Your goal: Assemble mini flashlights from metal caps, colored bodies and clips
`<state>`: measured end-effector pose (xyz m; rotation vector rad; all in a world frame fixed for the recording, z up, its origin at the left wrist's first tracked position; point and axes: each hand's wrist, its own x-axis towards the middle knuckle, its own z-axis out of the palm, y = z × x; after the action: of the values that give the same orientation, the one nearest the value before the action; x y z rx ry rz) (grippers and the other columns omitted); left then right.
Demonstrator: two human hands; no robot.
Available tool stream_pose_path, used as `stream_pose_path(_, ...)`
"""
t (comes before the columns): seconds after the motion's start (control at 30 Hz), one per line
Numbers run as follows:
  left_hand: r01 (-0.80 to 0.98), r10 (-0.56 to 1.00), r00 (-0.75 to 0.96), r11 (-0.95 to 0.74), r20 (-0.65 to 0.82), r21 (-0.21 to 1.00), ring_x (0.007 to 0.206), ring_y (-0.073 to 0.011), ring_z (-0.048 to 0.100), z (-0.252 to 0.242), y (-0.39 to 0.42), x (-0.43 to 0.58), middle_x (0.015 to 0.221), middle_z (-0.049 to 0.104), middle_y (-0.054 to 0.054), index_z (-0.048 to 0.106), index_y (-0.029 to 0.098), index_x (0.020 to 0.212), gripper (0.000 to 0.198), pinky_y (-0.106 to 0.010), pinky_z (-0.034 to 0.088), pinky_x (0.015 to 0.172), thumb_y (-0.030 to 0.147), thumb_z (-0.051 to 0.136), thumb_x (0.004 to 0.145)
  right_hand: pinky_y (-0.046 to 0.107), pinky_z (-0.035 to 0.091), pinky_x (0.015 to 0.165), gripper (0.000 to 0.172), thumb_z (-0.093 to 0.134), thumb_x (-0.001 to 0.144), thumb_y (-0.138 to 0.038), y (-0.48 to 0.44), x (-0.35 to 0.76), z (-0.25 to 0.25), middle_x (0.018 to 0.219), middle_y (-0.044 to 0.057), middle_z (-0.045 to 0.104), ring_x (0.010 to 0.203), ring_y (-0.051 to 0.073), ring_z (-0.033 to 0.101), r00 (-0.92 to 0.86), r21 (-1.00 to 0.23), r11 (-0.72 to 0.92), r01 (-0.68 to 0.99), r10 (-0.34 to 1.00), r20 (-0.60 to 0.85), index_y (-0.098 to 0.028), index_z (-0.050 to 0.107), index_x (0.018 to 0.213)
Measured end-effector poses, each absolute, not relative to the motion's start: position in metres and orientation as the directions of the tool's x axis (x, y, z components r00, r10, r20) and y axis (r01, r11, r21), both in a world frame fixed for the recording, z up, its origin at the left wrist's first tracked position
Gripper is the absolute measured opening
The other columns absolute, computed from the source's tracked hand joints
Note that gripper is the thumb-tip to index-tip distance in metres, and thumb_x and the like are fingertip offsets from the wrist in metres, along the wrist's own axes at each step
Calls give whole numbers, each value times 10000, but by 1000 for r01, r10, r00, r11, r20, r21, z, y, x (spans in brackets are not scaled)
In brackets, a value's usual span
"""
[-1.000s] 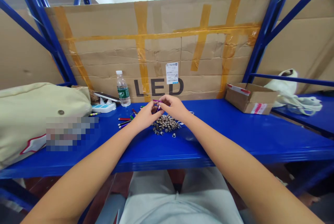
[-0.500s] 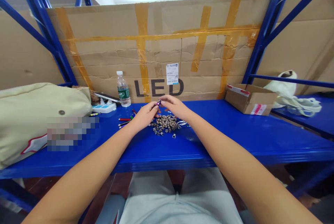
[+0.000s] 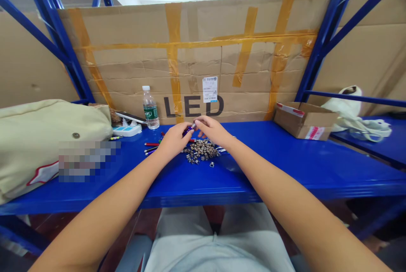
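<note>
Brown cardboard (image 3: 142,69), crossed with orange tape and printed "LED", stands along the back edge of a blue bench (image 3: 311,153) between blue uprights (image 3: 58,48). From the head view, both bare hands meet a little above the bench, left of its middle and nearer the back edge than the front. Between them is a slim purple rod (image 3: 188,130), tilted, its silvery end toward the right. The left hand (image 3: 173,140) pinches the rod's body with thumb and fingers; the right hand (image 3: 215,130) pinches the silvery end at its fingertips, the other fingers loosely curled. Just below lies a heap of small metal pieces (image 3: 203,150), one piece (image 3: 212,164) lying apart toward the front edge. Coloured rods (image 3: 152,144) lie beside the left hand. Near the back edge, farther left, stand a water bottle (image 3: 151,112) and a white power strip (image 3: 127,131); a cream bag (image 3: 53,126) fills the left end. Toward the back right corner sits an open carton (image 3: 300,124).
</note>
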<state>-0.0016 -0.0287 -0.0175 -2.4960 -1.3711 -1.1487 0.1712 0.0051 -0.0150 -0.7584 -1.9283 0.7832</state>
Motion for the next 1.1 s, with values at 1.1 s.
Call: stream_pose_path(1.1,652,827,226,-522,515,550,744,-178,576,-14,-33,1,798,618,-32,540,161,1186,365,-288,438,692,319,349,919,224,475,499,119,559,838,-301,8,177,-11,628,-31,555,544,98,553,-295,-731,637,246,767,570,-188,524,834)
